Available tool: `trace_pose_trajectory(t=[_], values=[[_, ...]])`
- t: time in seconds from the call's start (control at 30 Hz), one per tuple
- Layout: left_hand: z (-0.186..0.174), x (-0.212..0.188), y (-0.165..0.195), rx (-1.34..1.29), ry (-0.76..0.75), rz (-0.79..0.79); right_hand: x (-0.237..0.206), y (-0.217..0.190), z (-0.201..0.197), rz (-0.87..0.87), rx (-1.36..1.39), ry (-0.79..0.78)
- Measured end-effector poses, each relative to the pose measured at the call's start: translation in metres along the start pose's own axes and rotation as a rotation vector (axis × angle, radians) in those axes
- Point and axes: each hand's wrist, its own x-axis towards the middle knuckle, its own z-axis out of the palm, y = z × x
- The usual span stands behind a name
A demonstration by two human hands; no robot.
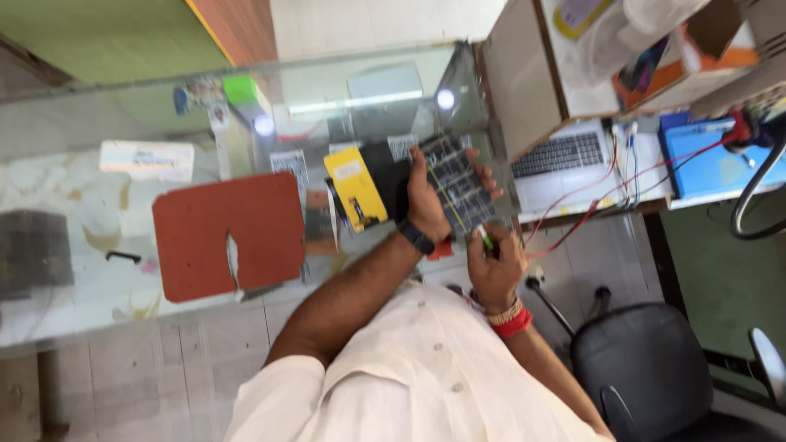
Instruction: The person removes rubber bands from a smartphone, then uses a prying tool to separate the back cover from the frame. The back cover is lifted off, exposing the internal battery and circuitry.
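Observation:
My left hand (427, 200) grips a dark solar panel (460, 182) with thin light grid lines, holding it tilted above the glass counter. My right hand (494, 263) is closed on a thin probe with a green tip (486, 240), which touches the panel's lower edge. A red wire (589, 209) and a dark one run from that hand toward the right. A yellow and black multimeter (358, 188) lies on the counter just left of the left hand.
A red-brown mat (221, 233) with a notch lies on the glass counter (74, 270). A laptop (561, 155), a blue tray (712, 164) and cardboard boxes (524, 74) stand at the right. A black office chair (647, 360) is at the lower right.

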Motion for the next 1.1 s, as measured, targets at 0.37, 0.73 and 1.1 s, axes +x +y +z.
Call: trace_pose_trajectory(t=[0.37, 0.73, 1.1], values=[[0.003, 0.001, 0.008, 0.1, -0.05, 0.058, 0.004, 0.001, 0.01, -0.021, 0.019, 0.002], [0.009, 0.004, 0.014, 0.136, -0.203, 0.046, 0.014, 0.001, 0.006, -0.017, 0.098, -0.07], [-0.004, 0.005, 0.009, 0.192, -0.171, 0.059, 0.015, 0.008, 0.008, 0.156, 0.331, -0.143]])
